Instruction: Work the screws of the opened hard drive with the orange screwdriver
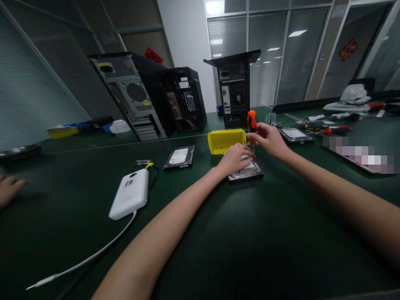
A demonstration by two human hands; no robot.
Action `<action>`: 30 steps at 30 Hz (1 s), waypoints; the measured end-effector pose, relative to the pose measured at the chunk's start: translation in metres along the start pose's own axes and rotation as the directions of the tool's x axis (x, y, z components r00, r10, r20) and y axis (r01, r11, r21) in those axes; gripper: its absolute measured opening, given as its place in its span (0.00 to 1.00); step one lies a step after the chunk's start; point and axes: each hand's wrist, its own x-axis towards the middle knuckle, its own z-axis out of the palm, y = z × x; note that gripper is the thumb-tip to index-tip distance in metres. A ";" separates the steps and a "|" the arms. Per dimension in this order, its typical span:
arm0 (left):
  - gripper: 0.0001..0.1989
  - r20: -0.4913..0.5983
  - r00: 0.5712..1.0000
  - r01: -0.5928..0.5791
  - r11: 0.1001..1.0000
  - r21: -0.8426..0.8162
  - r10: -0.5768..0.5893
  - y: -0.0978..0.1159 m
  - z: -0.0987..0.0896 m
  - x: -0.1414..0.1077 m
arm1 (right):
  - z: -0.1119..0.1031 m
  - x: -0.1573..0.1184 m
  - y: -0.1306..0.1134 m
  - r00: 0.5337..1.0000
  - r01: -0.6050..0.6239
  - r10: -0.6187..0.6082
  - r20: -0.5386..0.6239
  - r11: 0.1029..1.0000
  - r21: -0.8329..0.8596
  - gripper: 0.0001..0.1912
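Note:
Near the middle of the table lies a hard drive (pixel 246 173), its far part hidden beneath my left hand (pixel 236 159). That hand is bent over the drive and holds it down, fingers toward its far right corner. With thumb and fingers closed, my right hand (pixel 265 137) grips a screwdriver (pixel 251 120) that has an orange and black handle. The screwdriver stands nearly upright and its shaft runs down to the drive's far right corner, where the tip is too small to make out. Just behind my left hand sits a yellow plastic bin (pixel 225 139), its open side facing me.
Other hard drives lie to the left (pixel 179 157) and right (pixel 293 134). A white power bank (pixel 130 193) trails a cable. Computer cases (pixel 134 96) stand behind. At right are red-handled pliers (pixel 339 130) and a blurred-out flat object (pixel 359 156). Another person's hand (pixel 10 189) shows at the left edge.

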 end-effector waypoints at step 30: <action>0.16 0.152 0.988 0.026 0.999 -0.039 -0.020 0.003 -0.007 0.002 | -0.047 0.042 -0.034 0.966 -0.004 0.026 0.258 0.997 -0.083 0.13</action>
